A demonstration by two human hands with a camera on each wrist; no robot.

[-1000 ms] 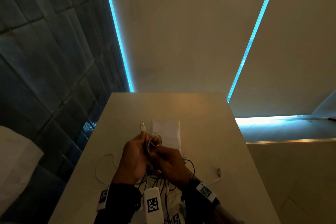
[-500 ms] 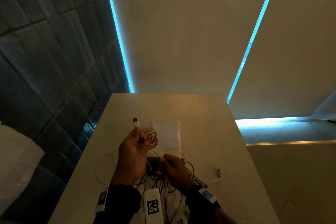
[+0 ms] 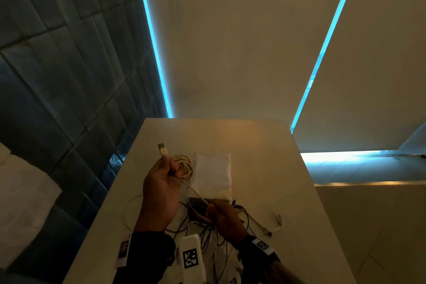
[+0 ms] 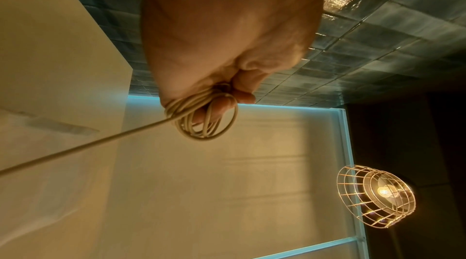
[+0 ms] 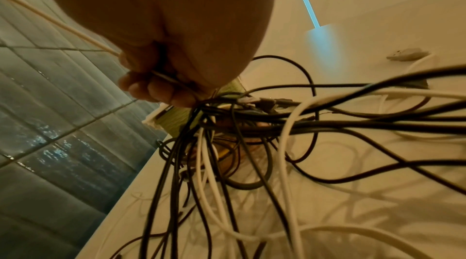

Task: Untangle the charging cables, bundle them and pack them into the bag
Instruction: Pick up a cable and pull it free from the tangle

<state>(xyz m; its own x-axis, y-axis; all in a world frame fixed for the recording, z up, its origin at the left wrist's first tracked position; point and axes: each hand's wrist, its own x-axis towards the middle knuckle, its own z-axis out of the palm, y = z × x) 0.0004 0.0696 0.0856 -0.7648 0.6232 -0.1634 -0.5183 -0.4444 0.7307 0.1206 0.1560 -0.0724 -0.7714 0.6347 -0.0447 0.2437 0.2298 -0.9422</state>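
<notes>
My left hand [image 3: 161, 189] grips a coil of cream cable [image 3: 183, 169] raised above the table, its USB plug [image 3: 162, 149] sticking up past the thumb. In the left wrist view the coil [image 4: 201, 118] loops around my curled fingers. One strand [image 3: 198, 192] runs taut from the coil down to my right hand [image 3: 224, 217], which pinches it above a tangle of black and white cables [image 3: 207, 228]. The right wrist view shows that tangle [image 5: 252, 134] hanging under my fingers. A white bag [image 3: 213, 173] lies flat just beyond both hands.
The pale table [image 3: 265, 163] has a dark tiled wall [image 3: 57, 76] along its left edge. A loose white cable end with a plug [image 3: 277, 220] lies to the right of the tangle. A white tagged device [image 3: 191, 258] sits near my chest. A wire-cage lamp [image 4: 375, 196] glows overhead.
My hands have moved apart: the left rose with the coil, which has grown, and the right dropped toward the tangle, pulling the strand taut between them.
</notes>
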